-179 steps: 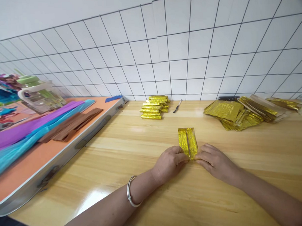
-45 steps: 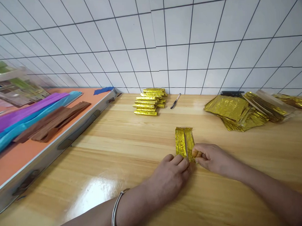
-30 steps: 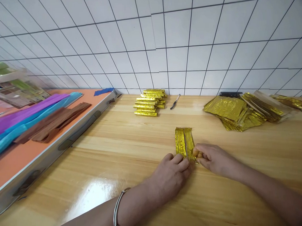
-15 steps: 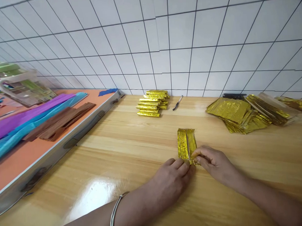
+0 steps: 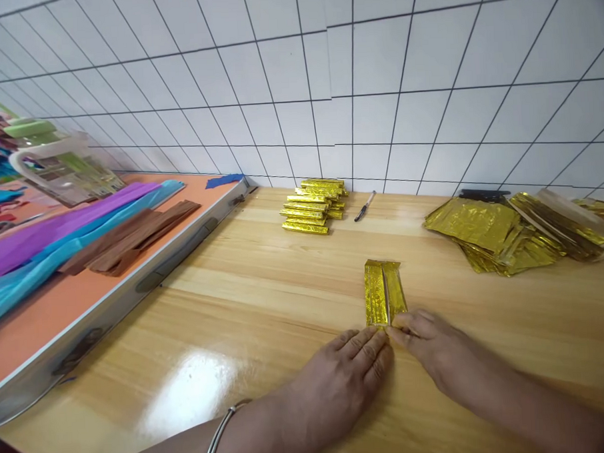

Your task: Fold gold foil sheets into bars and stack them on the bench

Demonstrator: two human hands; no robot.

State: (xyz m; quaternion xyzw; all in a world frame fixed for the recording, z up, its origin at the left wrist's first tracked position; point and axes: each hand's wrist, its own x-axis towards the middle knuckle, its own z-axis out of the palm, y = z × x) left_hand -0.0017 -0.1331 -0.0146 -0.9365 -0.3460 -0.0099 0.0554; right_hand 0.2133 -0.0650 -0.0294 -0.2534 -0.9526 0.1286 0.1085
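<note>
A small sheet of shiny gold foil paper [image 5: 376, 293] lies on the wooden table, its two long sides folded inward so that a narrow slit runs down the middle. My left hand [image 5: 346, 378] rests palm down, fingers stretched out, with the fingertips on the sheet's near edge. At the near right corner, the thumb and forefinger of my right hand [image 5: 427, 348] pinch the foil. Part of the near edge is hidden under my fingers. Farther back, several folded gold foil strips [image 5: 314, 209] are stacked against the wall side.
A pen [image 5: 364, 207] lies right of the stacked strips. Loose gold foil sheets [image 5: 482, 228] and a clear plastic bag [image 5: 577, 221] spread at the right. On the left, an orange-topped raised surface [image 5: 148, 260] bears brown [image 5: 142, 237], purple and blue crepe paper and a clear jug [image 5: 69, 170].
My left fingers have straightened and flattened along the near edge. My right hand has come down to the near corner, closer to the left. The whole view has shifted slightly.
</note>
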